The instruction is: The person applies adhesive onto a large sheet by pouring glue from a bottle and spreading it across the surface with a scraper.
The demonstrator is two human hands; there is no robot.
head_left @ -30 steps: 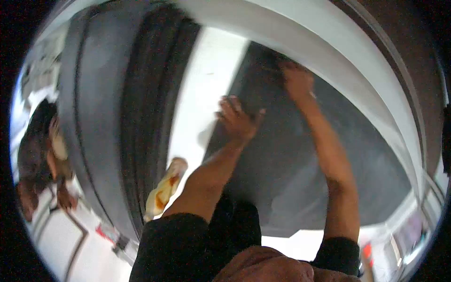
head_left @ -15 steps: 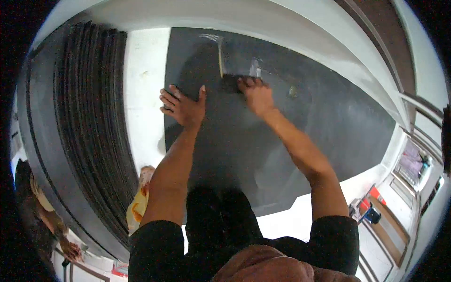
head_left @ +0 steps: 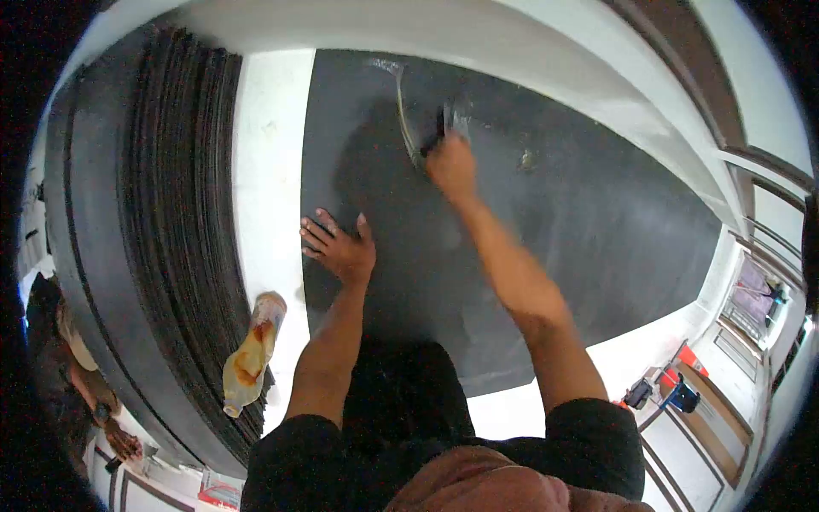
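Note:
A large dark grey sheet [head_left: 546, 239] lies flat in front of me. My left hand [head_left: 345, 254] rests on it near its left edge, fingers spread. In my right hand [head_left: 452, 166], closed fingers grip a small flat black spreader [head_left: 440, 126], seen nearly edge-on and partly hidden by the hand. It sits beside a glossy wet smear [head_left: 459, 115] on the sheet. A curved pale streak [head_left: 403, 115] of wet material runs down from the sheet's top left to near this hand. A small glossy blob [head_left: 526, 160] lies farther right.
At my left stands a thick stack of dark sheets [head_left: 183, 230]. A clear bottle with yellowish residue [head_left: 252, 354] lies beside it on the white surface [head_left: 271, 171]. Another person's hand [head_left: 124, 442] shows at the lower left. Red and blue items [head_left: 682, 397] stand at the right.
My left hand has slid down the sheet towards me. My right hand has moved slightly left and turned the spreader from lying flat to nearly edge-on. The pale streak now curves longer.

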